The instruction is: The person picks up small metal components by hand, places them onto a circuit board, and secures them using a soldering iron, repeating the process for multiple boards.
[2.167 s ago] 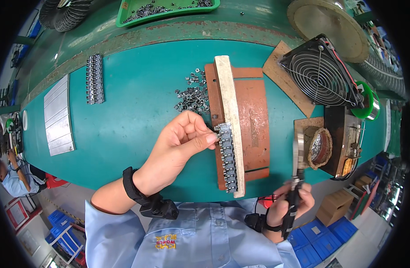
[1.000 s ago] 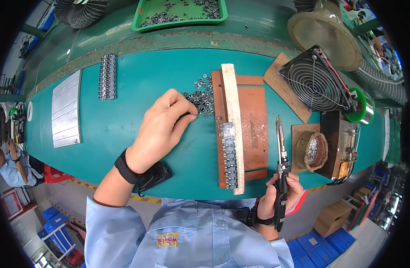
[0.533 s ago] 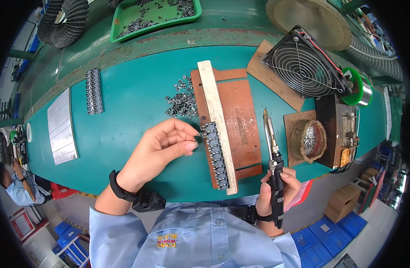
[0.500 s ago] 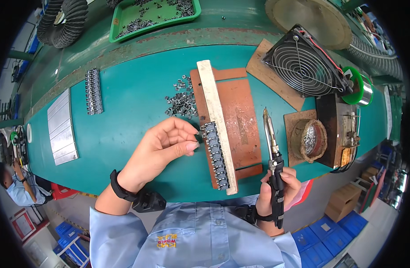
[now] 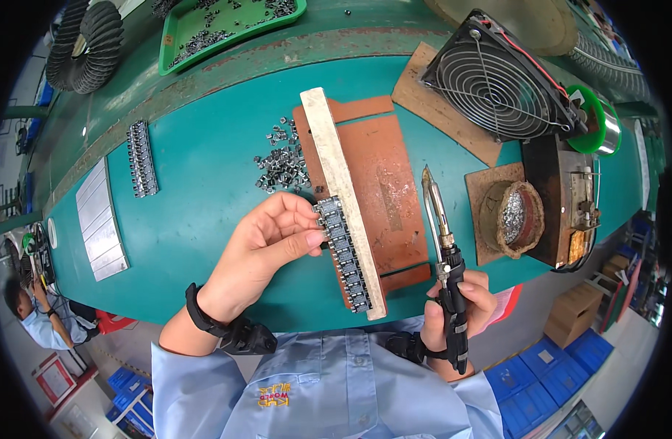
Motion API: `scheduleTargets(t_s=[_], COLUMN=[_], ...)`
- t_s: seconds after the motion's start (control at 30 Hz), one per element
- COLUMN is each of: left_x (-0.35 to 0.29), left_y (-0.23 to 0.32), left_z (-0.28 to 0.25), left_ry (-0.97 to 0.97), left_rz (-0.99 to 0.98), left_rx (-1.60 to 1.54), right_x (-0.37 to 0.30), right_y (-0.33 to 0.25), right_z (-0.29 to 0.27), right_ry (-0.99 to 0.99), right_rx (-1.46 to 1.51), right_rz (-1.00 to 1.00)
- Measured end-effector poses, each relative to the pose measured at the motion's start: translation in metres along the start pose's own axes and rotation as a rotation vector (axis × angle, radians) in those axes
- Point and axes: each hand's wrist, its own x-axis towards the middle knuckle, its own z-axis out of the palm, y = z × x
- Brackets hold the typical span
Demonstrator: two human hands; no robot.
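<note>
Your right hand (image 5: 434, 325) grips one soldering iron (image 5: 446, 260); left hand (image 5: 259, 249), hold unclear.
Green bench (image 5: 212, 161): two component strips (image 5: 341, 252), one fan (image 5: 493, 91); blue boxes (image 5: 530, 373) near right.

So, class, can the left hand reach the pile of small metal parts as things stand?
Most likely yes: the left hand is close to the pile of small metal parts, which lies uncovered on the green work surface, with nothing seeming to block the way.
</note>
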Motion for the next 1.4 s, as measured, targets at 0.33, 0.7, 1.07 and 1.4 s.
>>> scheduleTargets(t_s=[0.33, 0.7, 1.07, 1.4], left_x=[-0.001, 0.001, 0.001, 0.000], left_y=[-0.001, -0.001, 0.001, 0.000], left_z=[-0.001, -0.006, -0.006, -0.007], left_ry=[-0.004, -0.025, -0.044, -0.048], left_rz=[-0.014, -0.021, -0.027, -0.016], left_rx=[-0.052, -0.071, -0.070, -0.067], right_x=[-0.002, 0.028, 0.032, 0.033], right_y=[-0.006, -0.029, -0.033, -0.029], right_z=[-0.002, -0.012, -0.013, -0.013], right_ry=[0.050, -0.368, -0.370, -0.330], right_rx=[0.098, -0.028, 0.001, 0.019], right_rz=[0.092, -0.123, -0.059, -0.011])
